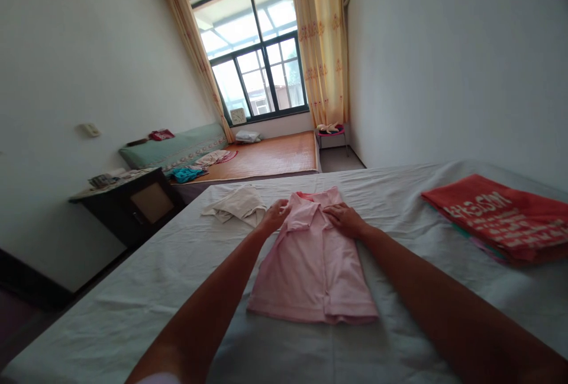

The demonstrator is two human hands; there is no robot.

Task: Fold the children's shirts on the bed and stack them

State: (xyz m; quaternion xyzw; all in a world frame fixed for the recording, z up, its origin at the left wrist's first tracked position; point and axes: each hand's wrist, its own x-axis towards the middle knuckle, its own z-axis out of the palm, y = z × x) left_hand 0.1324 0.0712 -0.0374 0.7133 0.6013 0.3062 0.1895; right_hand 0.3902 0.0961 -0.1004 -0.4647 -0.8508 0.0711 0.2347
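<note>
A pink shirt [306,265] lies on the pale sheet in front of me, its sides turned inward and a sleeve folded across the upper part. My left hand [276,217] is at the shirt's upper left edge, fingers a little bent and apart, touching the cloth there. On the upper right side rests my right hand [345,219], its fingers stretched out flat over the fabric. Just left of my left hand is a crumpled beige cloth [237,206].
To the right sits a stack of folded clothes with a red printed one [501,212] on top. Beyond the sheet-covered bed [146,307] stand a dark cabinet [142,206] and a second bed with a brown mat [275,153]. A pink-edged stool [332,131] stands by the curtain.
</note>
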